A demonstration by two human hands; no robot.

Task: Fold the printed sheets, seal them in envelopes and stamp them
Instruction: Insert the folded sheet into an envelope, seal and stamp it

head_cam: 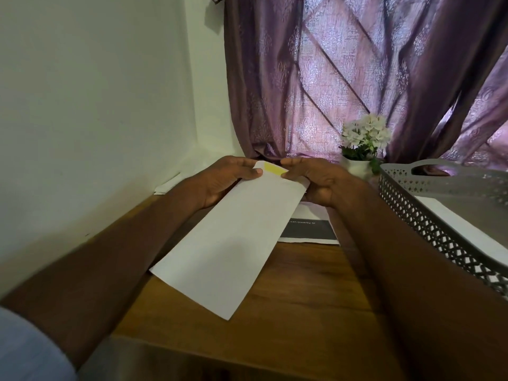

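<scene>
A long white envelope is held slanted above the wooden table, its far end raised toward the curtain. My left hand grips the far end from the left, and my right hand grips it from the right. Between the two thumbs shows a yellow strip on the envelope's flap. Under the envelope lies a printed sheet with a dark band and white text, partly hidden.
A grey perforated tray with white paper inside stands at the right. A white pot of white flowers sits behind my right hand. More white paper lies at the wall on the left. A purple curtain hangs behind.
</scene>
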